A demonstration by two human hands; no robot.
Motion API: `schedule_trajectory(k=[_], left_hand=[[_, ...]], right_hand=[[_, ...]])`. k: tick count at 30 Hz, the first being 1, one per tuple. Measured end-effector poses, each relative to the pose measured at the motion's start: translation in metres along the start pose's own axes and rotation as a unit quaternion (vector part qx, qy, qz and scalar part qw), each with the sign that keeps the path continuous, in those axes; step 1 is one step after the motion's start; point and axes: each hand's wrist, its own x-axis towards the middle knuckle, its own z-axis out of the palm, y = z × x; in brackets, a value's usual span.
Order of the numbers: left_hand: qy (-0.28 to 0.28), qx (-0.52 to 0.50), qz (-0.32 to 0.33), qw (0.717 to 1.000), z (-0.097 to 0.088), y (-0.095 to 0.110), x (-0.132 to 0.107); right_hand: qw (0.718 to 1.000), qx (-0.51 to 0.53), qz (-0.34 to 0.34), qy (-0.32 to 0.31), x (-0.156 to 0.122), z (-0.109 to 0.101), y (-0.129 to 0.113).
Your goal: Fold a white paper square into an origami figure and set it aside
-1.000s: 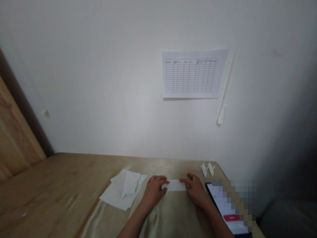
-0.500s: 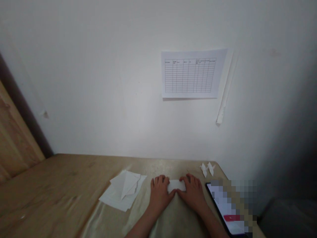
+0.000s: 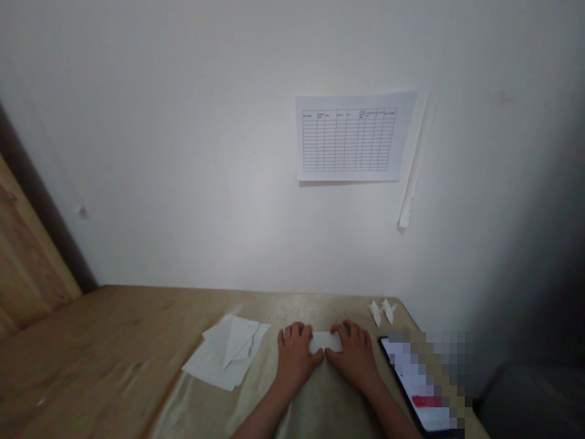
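A small white folded paper [image 3: 325, 342] lies on the table in front of me, its two ends covered by my fingers. My left hand [image 3: 297, 350] grips its left end, with the thumb along the near edge and the other fingers curled on the far side. On the right end, my right hand [image 3: 354, 350] pinches the paper in the same way. Both thumb tips nearly meet at the middle of the near edge. Left of my hands rests a loose stack of white paper sheets [image 3: 214, 360], with a creased piece on top.
Two small folded paper figures [image 3: 375, 313] stand at the table's far right corner. A phone [image 3: 411, 384], partly blurred out, lies along the right edge of the brown-covered table [image 3: 114, 353]. A printed chart [image 3: 350, 140] hangs on the wall behind.
Both thumb tips have drawn slightly apart along the paper's near edge. Otherwise the hands and the paper keep their place; the view has shifted very slightly.
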Motion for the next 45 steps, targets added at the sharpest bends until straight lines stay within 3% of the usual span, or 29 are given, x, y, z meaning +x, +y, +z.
schedule_trajectory(k=[22,35,45], left_hand=[[-0.065,-0.008,-0.014,0.998,-0.007,-0.012,0.009],[-0.113,-0.032,-0.003,0.993,-0.018,-0.032,0.019],[-0.106,-0.045,0.011,0.993,-0.023,-0.038,0.016]], right_hand=[[0.998,-0.001,0.014,-0.055,0.008,-0.006,0.008],[0.994,0.011,-0.028,-0.101,0.015,-0.009,0.026],[0.993,0.01,-0.028,-0.115,0.018,-0.008,0.032]])
